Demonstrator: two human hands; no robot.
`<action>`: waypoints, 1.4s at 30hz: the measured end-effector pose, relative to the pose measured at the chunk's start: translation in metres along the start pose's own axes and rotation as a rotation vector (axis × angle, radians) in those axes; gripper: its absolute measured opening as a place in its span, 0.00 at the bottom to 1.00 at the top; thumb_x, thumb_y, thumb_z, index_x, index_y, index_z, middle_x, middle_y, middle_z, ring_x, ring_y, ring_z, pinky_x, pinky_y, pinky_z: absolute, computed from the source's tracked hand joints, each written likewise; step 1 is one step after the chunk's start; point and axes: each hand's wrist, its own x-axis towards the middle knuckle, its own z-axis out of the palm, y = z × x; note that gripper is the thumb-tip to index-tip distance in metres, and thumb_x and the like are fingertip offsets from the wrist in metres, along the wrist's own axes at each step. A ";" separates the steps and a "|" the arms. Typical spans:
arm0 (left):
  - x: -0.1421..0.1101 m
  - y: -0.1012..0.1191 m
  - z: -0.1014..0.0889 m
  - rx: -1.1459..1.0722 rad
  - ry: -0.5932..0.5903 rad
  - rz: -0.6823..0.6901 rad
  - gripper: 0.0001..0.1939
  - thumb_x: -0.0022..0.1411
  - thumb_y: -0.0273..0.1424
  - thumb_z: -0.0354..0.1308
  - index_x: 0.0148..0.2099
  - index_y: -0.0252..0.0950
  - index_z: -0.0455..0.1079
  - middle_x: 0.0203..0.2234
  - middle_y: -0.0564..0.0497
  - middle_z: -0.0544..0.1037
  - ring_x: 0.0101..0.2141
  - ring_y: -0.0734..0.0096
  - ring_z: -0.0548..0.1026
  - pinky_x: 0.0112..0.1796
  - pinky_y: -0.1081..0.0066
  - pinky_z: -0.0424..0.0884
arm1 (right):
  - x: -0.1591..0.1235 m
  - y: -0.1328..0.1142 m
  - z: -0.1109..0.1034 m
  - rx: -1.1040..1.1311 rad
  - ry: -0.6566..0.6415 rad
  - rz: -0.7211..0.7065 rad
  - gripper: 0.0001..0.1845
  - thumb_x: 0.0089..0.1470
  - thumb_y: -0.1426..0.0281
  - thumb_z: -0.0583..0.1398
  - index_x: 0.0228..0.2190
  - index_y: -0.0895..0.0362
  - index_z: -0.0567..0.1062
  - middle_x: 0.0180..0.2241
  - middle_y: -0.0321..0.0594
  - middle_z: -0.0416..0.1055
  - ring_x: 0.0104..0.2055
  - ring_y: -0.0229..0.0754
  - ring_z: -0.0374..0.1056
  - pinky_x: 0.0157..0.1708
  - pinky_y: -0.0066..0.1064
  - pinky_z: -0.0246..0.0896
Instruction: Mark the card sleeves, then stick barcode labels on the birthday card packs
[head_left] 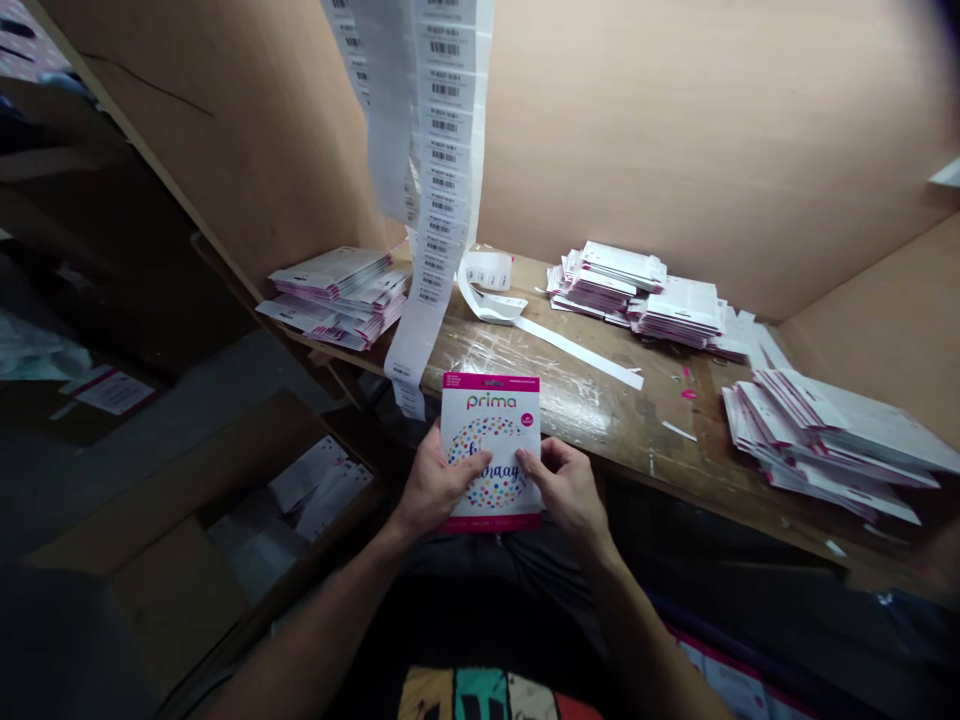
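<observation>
A flat white packet [491, 400] with magenta bands at top and bottom faces me, printed "prima" over a round, multicoloured dotted design. My left hand [433, 482] is closed on its left edge, thumb across the front. On the opposite edge my right hand [571, 490] grips it the same way. Between the thumbs a pale rectangular patch [502, 443] covers part of the lettering; whether it is a sticker I cannot tell. My other fingers are mostly hidden behind the packet. Just beyond it hangs a long strip of barcode labels [442, 190], its lower end near my left hand.
On the wooden table [555, 390] lie a left stack of packets [337, 290], back stacks [637, 285] and a right stack [832, 435]. A curled label strip [491, 290] and a backing strip [581, 352] lie mid-table. A cardboard box [172, 570] holding packets stands lower left.
</observation>
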 end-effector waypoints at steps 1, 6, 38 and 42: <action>0.000 -0.001 0.001 0.002 0.004 -0.006 0.32 0.54 0.37 0.75 0.58 0.34 0.69 0.50 0.37 0.83 0.47 0.44 0.83 0.47 0.51 0.81 | 0.001 0.001 0.000 0.053 -0.031 0.020 0.24 0.49 0.49 0.73 0.32 0.57 0.78 0.34 0.44 0.82 0.36 0.51 0.77 0.38 0.39 0.74; 0.001 -0.008 -0.001 -0.008 -0.007 -0.041 0.32 0.55 0.37 0.74 0.59 0.34 0.69 0.51 0.37 0.82 0.48 0.46 0.82 0.48 0.52 0.80 | 0.003 0.007 0.005 0.361 -0.147 0.162 0.30 0.45 0.52 0.75 0.44 0.56 0.81 0.42 0.47 0.84 0.40 0.56 0.80 0.43 0.48 0.76; -0.010 -0.038 -0.011 -0.064 0.252 0.002 0.28 0.64 0.53 0.65 0.49 0.33 0.78 0.38 0.42 0.86 0.40 0.52 0.84 0.39 0.61 0.81 | -0.004 0.000 0.024 0.263 0.013 0.069 0.23 0.51 0.51 0.72 0.38 0.56 0.79 0.40 0.44 0.83 0.38 0.53 0.79 0.40 0.43 0.77; -0.011 -0.029 -0.014 -0.122 0.232 -0.034 0.25 0.60 0.48 0.70 0.50 0.34 0.79 0.36 0.44 0.86 0.39 0.53 0.84 0.39 0.59 0.81 | 0.000 0.000 0.029 0.247 -0.020 0.032 0.22 0.52 0.51 0.72 0.40 0.54 0.80 0.42 0.43 0.83 0.40 0.54 0.79 0.41 0.44 0.77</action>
